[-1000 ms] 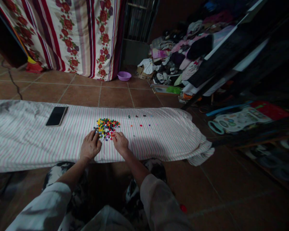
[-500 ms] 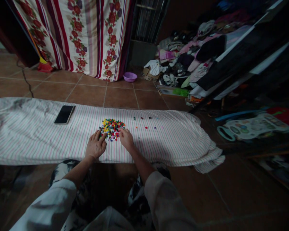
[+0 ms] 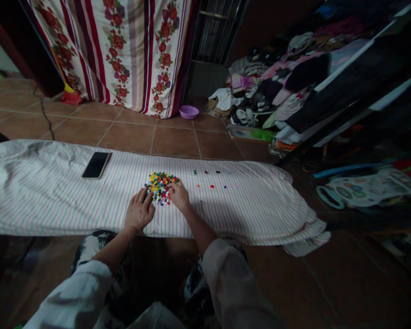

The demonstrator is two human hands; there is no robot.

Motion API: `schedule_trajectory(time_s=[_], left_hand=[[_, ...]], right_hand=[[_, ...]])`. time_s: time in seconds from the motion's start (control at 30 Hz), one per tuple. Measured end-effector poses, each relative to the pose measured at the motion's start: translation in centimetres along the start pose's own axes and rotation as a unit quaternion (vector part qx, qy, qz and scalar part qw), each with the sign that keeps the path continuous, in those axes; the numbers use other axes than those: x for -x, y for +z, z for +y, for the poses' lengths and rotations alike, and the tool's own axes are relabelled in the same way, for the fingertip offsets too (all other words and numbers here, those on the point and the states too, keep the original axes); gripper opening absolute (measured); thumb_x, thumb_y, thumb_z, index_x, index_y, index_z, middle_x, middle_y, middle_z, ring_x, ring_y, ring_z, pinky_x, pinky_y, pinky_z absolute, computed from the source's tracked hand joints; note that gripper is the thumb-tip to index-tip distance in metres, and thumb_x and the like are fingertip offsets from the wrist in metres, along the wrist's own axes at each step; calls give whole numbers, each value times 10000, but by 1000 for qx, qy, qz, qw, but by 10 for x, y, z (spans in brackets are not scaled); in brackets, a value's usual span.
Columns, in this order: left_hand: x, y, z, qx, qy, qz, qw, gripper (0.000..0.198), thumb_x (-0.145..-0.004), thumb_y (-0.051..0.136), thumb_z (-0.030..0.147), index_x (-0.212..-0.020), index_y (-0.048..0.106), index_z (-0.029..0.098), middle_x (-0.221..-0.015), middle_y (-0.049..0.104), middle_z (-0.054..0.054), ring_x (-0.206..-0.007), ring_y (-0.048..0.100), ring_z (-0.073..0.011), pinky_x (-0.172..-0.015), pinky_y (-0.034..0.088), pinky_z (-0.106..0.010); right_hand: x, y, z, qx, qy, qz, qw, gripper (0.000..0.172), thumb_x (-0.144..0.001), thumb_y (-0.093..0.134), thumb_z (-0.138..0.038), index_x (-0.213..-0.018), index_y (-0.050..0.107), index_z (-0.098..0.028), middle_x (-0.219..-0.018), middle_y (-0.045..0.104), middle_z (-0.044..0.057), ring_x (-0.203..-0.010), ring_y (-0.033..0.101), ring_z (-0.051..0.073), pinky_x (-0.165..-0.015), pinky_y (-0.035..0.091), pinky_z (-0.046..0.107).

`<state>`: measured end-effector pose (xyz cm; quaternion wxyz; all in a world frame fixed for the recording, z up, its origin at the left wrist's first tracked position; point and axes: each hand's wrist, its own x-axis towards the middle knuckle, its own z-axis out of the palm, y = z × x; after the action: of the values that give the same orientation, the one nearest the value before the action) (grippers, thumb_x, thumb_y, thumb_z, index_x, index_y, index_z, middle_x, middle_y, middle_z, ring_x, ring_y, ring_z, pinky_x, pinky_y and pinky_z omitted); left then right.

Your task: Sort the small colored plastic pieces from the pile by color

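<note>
A heap of tiny multicoloured blocks (image 3: 160, 182) lies on the striped cloth (image 3: 253, 205) in front of me. My left hand (image 3: 139, 211) rests at the heap's near left edge, palm down with its fingers stretched out and a little apart. On the right side of the heap, my right hand (image 3: 179, 195) has its thumb and fingertips pinched together among the blocks. Whatever may be between those fingertips is too small to make out. To the right, several single pieces are spaced out in loose rows, among them a red block (image 3: 212, 186) and a dark purple one (image 3: 225, 187).
A smartphone (image 3: 96, 165) lies on the cloth at left. Beyond, a purple basin (image 3: 189, 112) stands on the tiled floor beside a flowered curtain (image 3: 137, 55). A pile of clothes (image 3: 256, 87) fills the back right. A pale plastic toy panel (image 3: 359, 187) is at far right.
The view has shifted slightly, so everything sits a little further right and lower. Both hands stay at the heap, with only small finger movement at most.
</note>
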<state>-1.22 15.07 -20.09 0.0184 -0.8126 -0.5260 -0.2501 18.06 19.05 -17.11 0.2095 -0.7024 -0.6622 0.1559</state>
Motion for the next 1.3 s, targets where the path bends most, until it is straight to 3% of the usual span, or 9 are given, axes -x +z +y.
schedule_trajectory(time_s=[0.43,0.63,0.97,1.3], left_hand=[[0,0,1,-8,0,-2,1000,439,-879,426,272,-1273,563,134,-1405,504,-175,-1345,427,-306,-1077,381,-463],[-1,-1,1,-7,1,-3,1000,439,-877,433,272,-1284,554,160,-1414,500,-162,-1347,426,-305,-1070,386,-471],[-1,-2,2,-5,-4,-1,1000,435,-878,426,264,-1282,548,160,-1413,501,-162,-1342,432,-300,-1071,385,-478],[0,0,1,0,1,3,1000,443,-867,442,267,-1284,548,160,-1408,507,-164,-1350,424,-310,-1072,388,-486]], right_hand=[[1,-1,-4,-1,-5,-18,1000,304,-897,487,-180,-1131,674,-233,-1052,633,56,-952,607,150,-859,457,240],[-2,0,-9,-5,-22,-14,1000,346,-914,488,-216,-1215,645,-283,-1106,616,39,-979,591,148,-863,464,242],[-5,0,-14,15,-27,-21,999,318,-946,447,-252,-1158,679,-301,-1102,610,35,-957,587,149,-855,456,241],[-21,5,-38,60,0,-41,997,313,-946,455,-261,-1184,645,-331,-1140,606,46,-920,619,170,-777,468,277]])
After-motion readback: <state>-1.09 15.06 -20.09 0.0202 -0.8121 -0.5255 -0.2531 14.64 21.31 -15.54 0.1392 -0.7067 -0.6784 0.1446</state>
